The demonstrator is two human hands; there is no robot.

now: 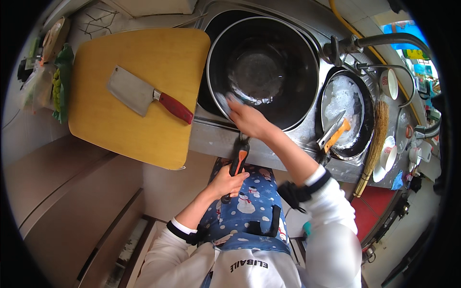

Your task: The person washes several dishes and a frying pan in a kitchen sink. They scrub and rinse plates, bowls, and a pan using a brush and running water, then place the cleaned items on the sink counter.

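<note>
My left hand (227, 181) grips the black and orange handle (240, 160) of a large, deep, dark wok (263, 64). The wok rests over the left bowl of a steel sink, its inside wet and shiny. At the wok's near-left rim is my right hand (248, 117), its fingertips blurred. They press a pale greyish pad or cloth (222, 103) against the inner wall; what it is exactly cannot be made out.
Left of the sink lies a yellow cutting board (144, 144) bearing a cleaver (133, 91) with a red handle. A soapy frying pan (342, 97) in the right bowl holds a wooden-handled tool (336, 135). Beside it are a straw brush (378, 144), a bowl (389, 84) and a faucet (381, 39).
</note>
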